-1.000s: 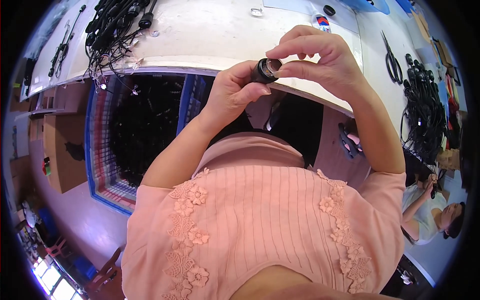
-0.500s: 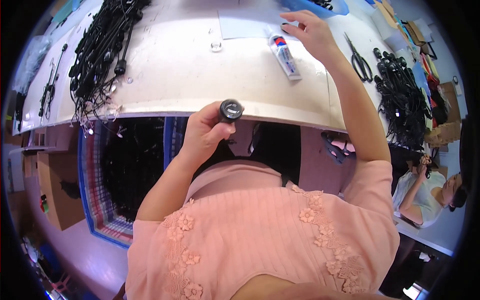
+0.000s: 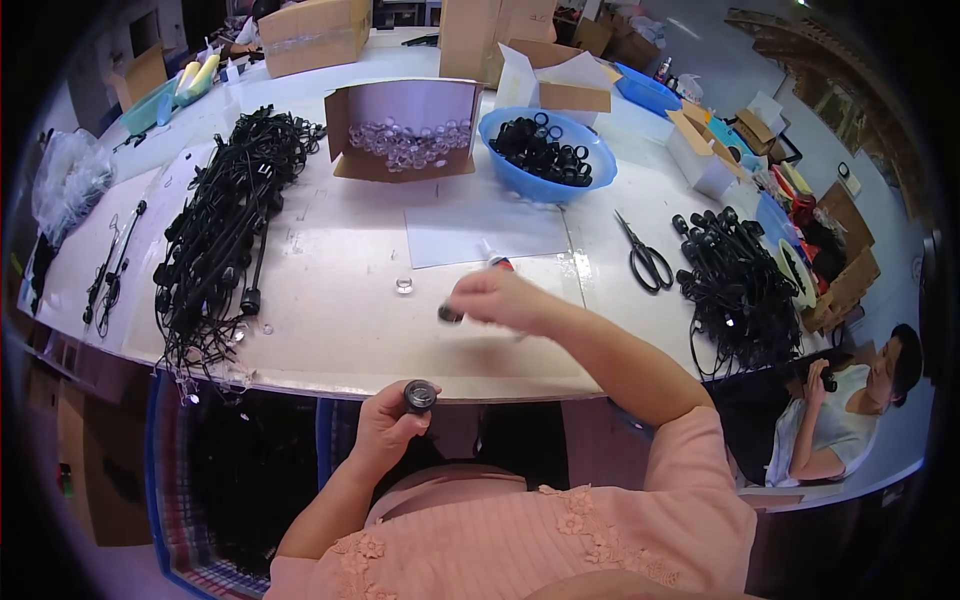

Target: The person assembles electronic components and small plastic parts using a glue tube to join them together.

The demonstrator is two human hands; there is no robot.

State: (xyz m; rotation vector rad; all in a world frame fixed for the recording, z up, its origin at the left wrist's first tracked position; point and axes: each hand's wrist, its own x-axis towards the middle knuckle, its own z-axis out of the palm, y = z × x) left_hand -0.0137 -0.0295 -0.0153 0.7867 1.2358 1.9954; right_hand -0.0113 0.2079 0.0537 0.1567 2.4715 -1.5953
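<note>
Near the table's front edge, my left hand (image 3: 383, 425) is closed around a black cylindrical part (image 3: 420, 396) with its round, shiny end facing up. Over the tabletop my right hand (image 3: 500, 300), a little blurred, pinches a small black ring-like piece (image 3: 450, 314). A white glue tube (image 3: 488, 250) with a red and blue label lies behind that hand, mostly covered by it. Left of the tube sits a small clear lens (image 3: 403, 286) on the table. Beyond these lies a sheet of white paper (image 3: 440, 233).
A cardboard box (image 3: 400, 172) of clear lenses and a blue bowl (image 3: 545, 188) of black rings stand at the back. Bundles of black cables (image 3: 225, 200) lie left and right (image 3: 735, 280), with scissors (image 3: 645, 255) by the right one. A co-worker (image 3: 830, 420) sits at the right.
My right hand has moved left and nearer, carrying the small black piece away from beside the glue tube. The view has tilted up, showing more of the table's far side. My left hand keeps its hold.
</note>
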